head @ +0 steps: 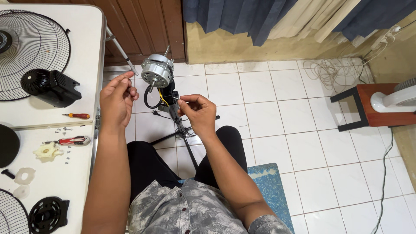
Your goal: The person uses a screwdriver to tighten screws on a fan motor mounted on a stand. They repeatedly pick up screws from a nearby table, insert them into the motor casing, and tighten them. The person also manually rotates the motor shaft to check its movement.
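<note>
Fan motor [157,71] between raised hands

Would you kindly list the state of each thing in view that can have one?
fan motor: bare, housing off, upright on its stand.
black motor housing: removed, lying on the white table.
wire fan guard: detached, flat on the table.
red screwdriver: set down, unused.
orange screwdriver: set down, unused.
left hand: raised beside the motor, fingers pinched; contents unclear.
right hand: pinching thin wires.
</note>
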